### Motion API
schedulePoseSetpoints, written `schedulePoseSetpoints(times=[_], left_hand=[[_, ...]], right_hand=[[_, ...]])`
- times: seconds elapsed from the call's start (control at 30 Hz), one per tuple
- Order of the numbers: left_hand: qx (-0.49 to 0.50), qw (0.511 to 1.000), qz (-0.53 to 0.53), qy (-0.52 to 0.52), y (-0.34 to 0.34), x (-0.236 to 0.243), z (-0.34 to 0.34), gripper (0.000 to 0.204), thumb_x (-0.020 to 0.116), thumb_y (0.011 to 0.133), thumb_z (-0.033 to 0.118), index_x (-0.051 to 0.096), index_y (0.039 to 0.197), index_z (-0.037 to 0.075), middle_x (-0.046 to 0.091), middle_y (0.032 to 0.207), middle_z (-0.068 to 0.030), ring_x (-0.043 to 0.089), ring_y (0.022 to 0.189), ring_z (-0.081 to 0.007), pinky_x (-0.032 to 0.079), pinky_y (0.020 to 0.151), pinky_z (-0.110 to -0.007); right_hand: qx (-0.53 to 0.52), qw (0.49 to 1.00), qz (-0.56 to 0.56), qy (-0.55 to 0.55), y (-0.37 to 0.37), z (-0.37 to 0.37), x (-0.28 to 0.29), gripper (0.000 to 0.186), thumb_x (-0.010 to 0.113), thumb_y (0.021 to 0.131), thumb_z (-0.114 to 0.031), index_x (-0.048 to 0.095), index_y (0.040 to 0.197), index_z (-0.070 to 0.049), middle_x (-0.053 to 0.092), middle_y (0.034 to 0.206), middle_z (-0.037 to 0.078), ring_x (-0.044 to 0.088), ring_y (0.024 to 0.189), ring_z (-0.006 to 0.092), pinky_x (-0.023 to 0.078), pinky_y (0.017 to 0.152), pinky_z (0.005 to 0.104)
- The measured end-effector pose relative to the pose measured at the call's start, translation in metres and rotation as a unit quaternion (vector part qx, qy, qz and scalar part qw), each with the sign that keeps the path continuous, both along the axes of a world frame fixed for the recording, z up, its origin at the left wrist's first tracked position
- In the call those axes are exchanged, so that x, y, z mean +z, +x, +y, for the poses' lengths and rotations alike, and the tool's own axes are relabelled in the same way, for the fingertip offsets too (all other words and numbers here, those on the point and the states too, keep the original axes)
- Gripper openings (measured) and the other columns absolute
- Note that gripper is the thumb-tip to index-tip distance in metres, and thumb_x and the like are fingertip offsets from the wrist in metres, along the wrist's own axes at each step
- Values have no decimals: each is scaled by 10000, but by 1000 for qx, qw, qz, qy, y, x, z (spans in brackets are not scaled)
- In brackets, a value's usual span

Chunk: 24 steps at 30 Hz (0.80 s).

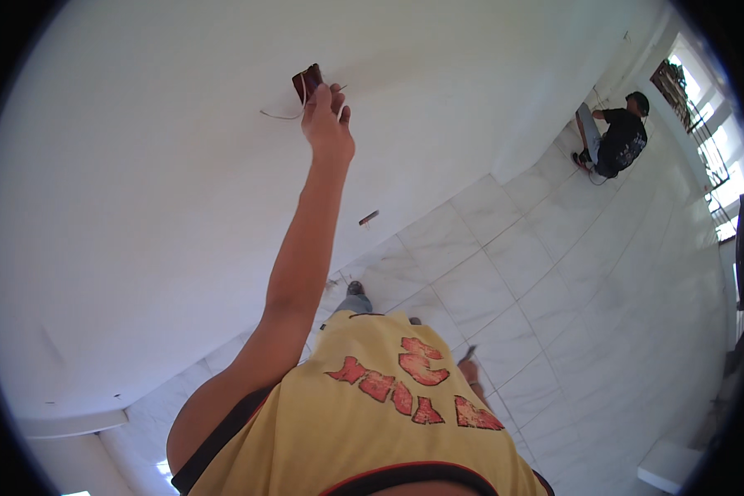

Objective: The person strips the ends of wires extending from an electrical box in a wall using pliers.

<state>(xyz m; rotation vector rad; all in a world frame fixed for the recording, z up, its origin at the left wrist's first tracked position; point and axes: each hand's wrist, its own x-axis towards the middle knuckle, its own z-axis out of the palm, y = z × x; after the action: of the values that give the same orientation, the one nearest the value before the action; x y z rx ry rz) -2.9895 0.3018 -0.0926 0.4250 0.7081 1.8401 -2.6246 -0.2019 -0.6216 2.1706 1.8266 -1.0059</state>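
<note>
My left hand (pixel 328 124) reaches up the white wall (pixel 140 207), its grip closed on thin white wires (pixel 283 115) that trail from a dark rectangular wall box (pixel 307 81) touching the fingertips just above. The wires loop out to the left of the grip and lie against the wall. Below the grip, well apart, a small dark fitting (pixel 369 217) juts from the wall near the marble-tiled floor (pixel 554 314). My right hand (pixel 469 369) hangs low beside my yellow shirt (pixel 380 430), holding a slim dark tool (pixel 468 354); I cannot tell how firmly. Far right of the grip, another person (pixel 618 136) crouches on the floor by the wall.
</note>
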Motion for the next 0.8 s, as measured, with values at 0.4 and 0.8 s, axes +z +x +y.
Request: schedulePoseSetpoints(times=[0.4,0.8], left_hand=[[-220,952,-119,179,-54,-40,9,148,618,1011,328,616,1001,181,589,860,50,544,828,-128,482,866,-358],[-54,987,140,62,-64,-36,-12,162,707,973,227,689,1039,80,644,895,13,555,793,-76,482,769,-266]], right_hand=[[-318,916,227,-92,-18,-14,46,98,588,910,-127,620,870,-44,578,655,45,604,565,205,461,494,363],[-507,770,383,-55,-32,106,131,100,536,933,-75,580,985,-2,558,673,47,560,531,168,422,448,337]])
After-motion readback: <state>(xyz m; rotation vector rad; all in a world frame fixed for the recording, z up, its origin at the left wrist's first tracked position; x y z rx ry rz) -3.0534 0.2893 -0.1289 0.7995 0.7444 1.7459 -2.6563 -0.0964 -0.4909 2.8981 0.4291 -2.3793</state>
